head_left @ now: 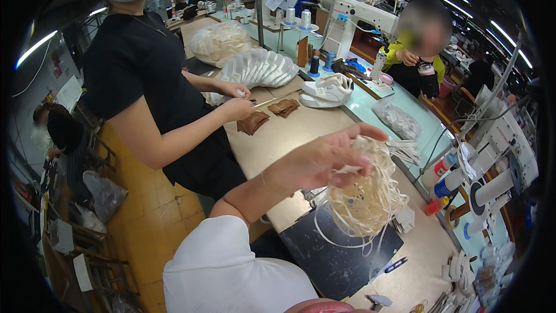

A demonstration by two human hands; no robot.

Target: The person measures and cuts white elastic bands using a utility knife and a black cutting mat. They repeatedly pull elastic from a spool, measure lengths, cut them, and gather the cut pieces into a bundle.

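Observation:
My left hand [333, 162] is raised over the bench, its fingers bent around a tangled bundle of thin cream strips [373, 206]. Loose strands trail from the bundle toward a dark, scuffed cutting mat [330, 255]. Beside the mat's right edge lies a pair of thread snips [396, 265]. White flat strips [403, 152] rest just past the bundle. I cannot see my right hand.
A co-worker in black [145, 69] handles small brown pieces [253, 122] at left. White shoes [327, 91], shoe parts [260, 68] and a bagged pile [220, 42] sit farther back. Sewing machines [492, 145], bottles [440, 167] and another person [428, 52] are to the right.

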